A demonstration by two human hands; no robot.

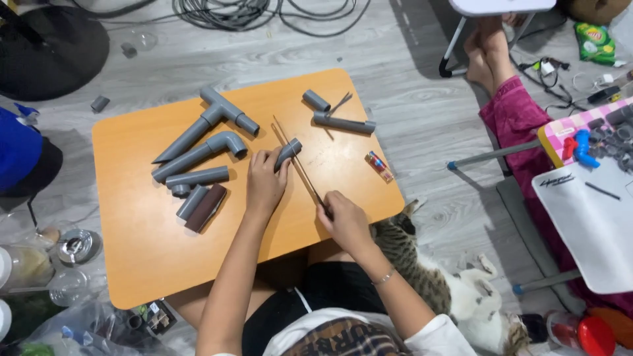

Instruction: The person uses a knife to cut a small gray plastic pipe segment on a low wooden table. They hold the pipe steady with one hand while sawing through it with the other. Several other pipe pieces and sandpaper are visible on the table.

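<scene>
Left hand (265, 181): fingers clamp short grey pipe piece (288, 153) against orange surface (151, 250). Right hand (343, 221): fingers pinch thin saw blade (297, 161) across pipe.

Free room on the near part of the bench (165, 264)

The near left part is bare wood. On the far left, grey pipe pieces (198, 148) block the way; far right lie two more pipes (343, 122), and a small lighter (380, 166) near the right edge.
</scene>
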